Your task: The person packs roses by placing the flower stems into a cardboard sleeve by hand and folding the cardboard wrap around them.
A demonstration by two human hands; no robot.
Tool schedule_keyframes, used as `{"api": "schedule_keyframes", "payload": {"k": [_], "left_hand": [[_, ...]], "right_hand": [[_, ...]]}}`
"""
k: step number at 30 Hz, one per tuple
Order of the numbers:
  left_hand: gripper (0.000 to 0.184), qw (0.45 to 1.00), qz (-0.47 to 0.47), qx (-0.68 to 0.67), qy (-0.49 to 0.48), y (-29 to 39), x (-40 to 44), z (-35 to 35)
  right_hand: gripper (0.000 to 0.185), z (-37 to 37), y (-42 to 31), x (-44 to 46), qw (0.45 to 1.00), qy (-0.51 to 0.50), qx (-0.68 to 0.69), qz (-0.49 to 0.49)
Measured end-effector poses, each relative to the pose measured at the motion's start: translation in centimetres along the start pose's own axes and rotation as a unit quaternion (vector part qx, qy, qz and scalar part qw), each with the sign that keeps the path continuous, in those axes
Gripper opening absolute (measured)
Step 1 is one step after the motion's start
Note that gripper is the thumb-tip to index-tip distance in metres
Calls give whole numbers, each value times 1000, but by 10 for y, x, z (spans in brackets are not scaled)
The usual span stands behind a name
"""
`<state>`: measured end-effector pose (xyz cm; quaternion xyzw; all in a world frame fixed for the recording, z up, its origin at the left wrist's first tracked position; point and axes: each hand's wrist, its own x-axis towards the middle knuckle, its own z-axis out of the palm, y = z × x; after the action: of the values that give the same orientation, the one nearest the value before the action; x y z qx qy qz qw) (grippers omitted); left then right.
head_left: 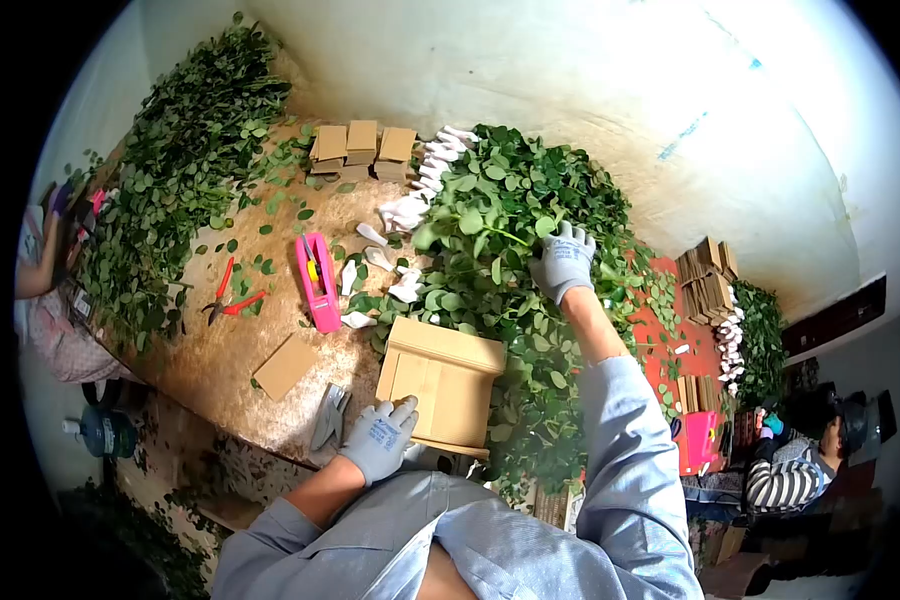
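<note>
On the counter (195, 340), red pruners (242, 305) are lying left of a card (284, 367) and a pink tape dispenser (319, 297). Your left hand (381, 436) is touching the near left side of a box (438, 400), though I cannot tell whether it is gripping. The box is sitting just before you, beside leafy stems (470, 275). Your right hand (567, 262) is resting over those stems, fingers slightly spread; whether it is pinching one, I cannot tell. Both gloves are showing blue print too small to read.
</note>
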<state>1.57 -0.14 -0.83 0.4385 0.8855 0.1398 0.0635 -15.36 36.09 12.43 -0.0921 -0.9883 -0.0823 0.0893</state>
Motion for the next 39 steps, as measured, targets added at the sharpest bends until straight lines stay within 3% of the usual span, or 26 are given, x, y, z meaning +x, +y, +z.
{"api": "schedule_keyframes", "payload": {"k": [1, 3, 5, 7, 12, 16, 17, 18, 20, 21, 22, 23, 24, 25, 26, 29, 33, 39], "left_hand": [[49, 1000, -5, -4, -4, 0, 1, 1], [49, 1000, -7, -3, -3, 0, 3, 2], [48, 1000, -10, 0, -9, 1, 0, 0], [49, 1000, -11, -4, -18, 4, 2, -9], [47, 1000, -2, -8, -3, 5, 3, -11], [47, 1000, -2, -11, -2, 4, 4, -15], [45, 1000, -5, -3, -4, 3, 4, -13], [43, 1000, 7, 4, -6, 1, 4, -10], [46, 999, 28, -30, 28, -9, 5, 0], [52, 998, -9, -58, -30, 6, 8, -22], [57, 999, 6, -33, 1, -2, -1, -4], [57, 999, 11, -43, 2, -8, -1, 4], [55, 1000, -4, -24, -15, -12, -3, 12], [55, 999, 26, -16, -17, -13, 0, 8], [55, 999, 22, -11, -44, -12, -1, 5], [55, 998, 30, -14, -55, -14, 3, 0], [53, 999, 54, -7, -4, -18, -1, 6], [52, 998, 4, 64, -29, -7, 1, -3]], "right_hand": [[29, -4, 1, -2, 1000, 2, -2, 3], [18, -13, -2, -8, 973, 221, 64, 27], [31, -16, 4, -6, 939, 339, 56, -11], [33, -28, 3, -11, 976, 217, 15, 5], [35, -36, 16, -28, 956, 293, 22, 15], [26, -35, 35, -40, 960, 275, -59, -7], [25, -17, 42, -33, 976, 192, -102, 21], [21, -50, 26, -45, 993, 31, -93, 69], [28, -1, 52, -45, 974, 159, -159, 40], [35, 5, 56, -42, 978, 175, -80, 85], [41, -4, 54, -49, 964, 255, 6, 76], [32, -12, 50, -46, 936, 334, 70, 91], [21, -50, 47, -62, 967, 245, 12, 60], [16, -66, 42, -68, 955, 285, 9, 79], [19, -66, 45, -68, 961, 261, -30, 85], [25, -97, 40, -92, 990, 30, -84, 108], [22, -57, 34, -145, 996, 51, -40, 67], [18, -27, 9, -235, 992, -94, 53, 62]]}}
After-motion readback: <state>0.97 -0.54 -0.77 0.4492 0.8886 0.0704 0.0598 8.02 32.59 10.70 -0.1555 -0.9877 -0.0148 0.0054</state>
